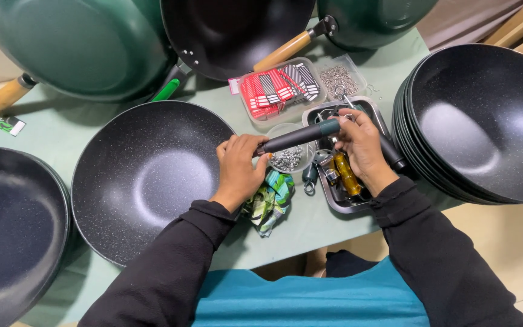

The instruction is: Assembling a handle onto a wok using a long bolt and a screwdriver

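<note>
- I see my left hand point(237, 169) at frame centre, its grip clamped on the near end of the dark pan handle point(301, 135), right where it meets the rim of the black speckled wok point(146, 178)
- My right hand point(361, 148) closes around the handle's far, green-tipped end, above the steel tray point(367, 203) holding an amber-handled screwdriver point(346, 172)
- I judge the handle stiff and light, its matte surface easy to hold; the wok looks heavy and rigid, best steadied at the rim beside the joint
- A clear cup of small screws point(287, 158) sits just under the handle; they are tiny and would scatter easily
- Stacked black woks point(485, 121) fill the right of the green desk point(74, 124)
</note>
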